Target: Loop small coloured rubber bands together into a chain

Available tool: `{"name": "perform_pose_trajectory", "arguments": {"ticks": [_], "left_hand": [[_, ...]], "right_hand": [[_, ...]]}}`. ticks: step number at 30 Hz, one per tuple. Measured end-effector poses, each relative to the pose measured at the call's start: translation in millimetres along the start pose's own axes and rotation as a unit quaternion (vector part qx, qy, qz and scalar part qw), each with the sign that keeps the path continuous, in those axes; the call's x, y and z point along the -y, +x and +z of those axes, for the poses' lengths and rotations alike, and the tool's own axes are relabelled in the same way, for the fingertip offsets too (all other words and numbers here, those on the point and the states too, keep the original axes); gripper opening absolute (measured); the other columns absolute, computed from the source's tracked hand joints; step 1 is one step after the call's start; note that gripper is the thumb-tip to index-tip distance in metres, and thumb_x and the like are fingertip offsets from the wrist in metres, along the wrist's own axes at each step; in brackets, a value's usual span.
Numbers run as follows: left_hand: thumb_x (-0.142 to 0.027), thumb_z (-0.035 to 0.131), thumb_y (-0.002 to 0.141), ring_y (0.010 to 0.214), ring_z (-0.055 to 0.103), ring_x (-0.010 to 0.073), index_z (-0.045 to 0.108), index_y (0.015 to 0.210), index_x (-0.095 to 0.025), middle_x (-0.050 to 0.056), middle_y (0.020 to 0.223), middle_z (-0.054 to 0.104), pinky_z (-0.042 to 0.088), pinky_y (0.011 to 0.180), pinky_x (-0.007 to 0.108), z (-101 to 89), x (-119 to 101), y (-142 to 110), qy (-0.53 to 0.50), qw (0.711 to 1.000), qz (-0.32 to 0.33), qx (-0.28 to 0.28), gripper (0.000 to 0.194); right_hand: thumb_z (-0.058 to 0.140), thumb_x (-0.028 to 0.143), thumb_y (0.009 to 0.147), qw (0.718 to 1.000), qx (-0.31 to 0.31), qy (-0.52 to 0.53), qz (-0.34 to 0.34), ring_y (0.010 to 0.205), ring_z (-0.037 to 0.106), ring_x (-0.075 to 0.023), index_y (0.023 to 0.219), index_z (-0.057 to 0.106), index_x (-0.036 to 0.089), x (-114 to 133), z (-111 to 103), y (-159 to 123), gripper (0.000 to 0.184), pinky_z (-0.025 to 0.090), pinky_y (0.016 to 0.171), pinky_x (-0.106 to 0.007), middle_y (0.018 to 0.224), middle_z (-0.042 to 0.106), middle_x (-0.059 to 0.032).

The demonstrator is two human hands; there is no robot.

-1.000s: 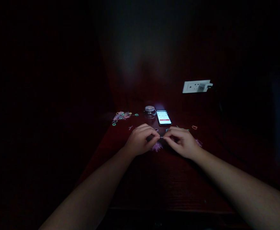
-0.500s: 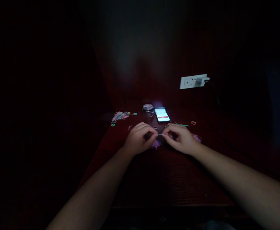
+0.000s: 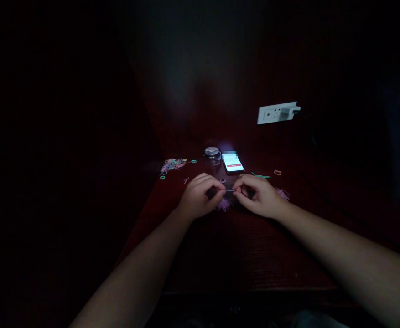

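Note:
Between my two hands a small pale purple rubber band (image 3: 229, 190) is stretched out nearly level. My left hand (image 3: 201, 195) pinches one end of it between thumb and forefinger. The other end is pinched by my right hand (image 3: 256, 195) in the same way. Below the band, on the dark red table, lies a heap of purple rubber bands (image 3: 223, 204), partly behind my left fingertips. A single pale loop (image 3: 223, 181) rests just beyond my hands. Another pinkish heap (image 3: 283, 194) is partly hidden behind my right wrist.
A mixed pile of coloured rubber bands (image 3: 173, 165) is at the table's left. A round lidded jar (image 3: 212, 156) stands beside a lit phone (image 3: 233, 162). Green strands (image 3: 260, 175) and an orange band (image 3: 277, 172) lie at right. A wall socket (image 3: 277, 113) holds a plug.
The view has shifted slightly. Both hands stay pinched on the rubber band at about the same distance apart, and the band looks a little thicker now.

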State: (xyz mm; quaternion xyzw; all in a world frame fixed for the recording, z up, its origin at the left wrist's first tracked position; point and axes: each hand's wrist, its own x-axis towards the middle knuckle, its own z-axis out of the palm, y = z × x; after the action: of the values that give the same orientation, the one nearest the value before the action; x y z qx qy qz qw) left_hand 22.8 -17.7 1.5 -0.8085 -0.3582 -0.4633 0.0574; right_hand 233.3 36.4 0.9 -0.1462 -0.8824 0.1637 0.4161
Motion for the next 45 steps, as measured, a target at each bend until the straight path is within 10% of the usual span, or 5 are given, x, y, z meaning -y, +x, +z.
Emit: {"name": "perform_pose_trajectory", "arguments": {"ticks": [45], "left_hand": [[-0.024,0.065,0.084,0.076,0.060,0.0161,0.066,0.085,-0.020,0.002,0.080,0.068,0.048,0.072,0.032,-2.5,-3.8,1.9,-0.040,0.997,-0.002,0.061,0.004]], "right_hand": [[0.058,0.017,0.081,0.998,0.039,0.032,0.036,0.057,0.048,-0.0103,0.077,0.058,0.018,5.8,2.9,-0.5,0.004,0.039,0.053,-0.022,0.064,0.052,0.0026]]}}
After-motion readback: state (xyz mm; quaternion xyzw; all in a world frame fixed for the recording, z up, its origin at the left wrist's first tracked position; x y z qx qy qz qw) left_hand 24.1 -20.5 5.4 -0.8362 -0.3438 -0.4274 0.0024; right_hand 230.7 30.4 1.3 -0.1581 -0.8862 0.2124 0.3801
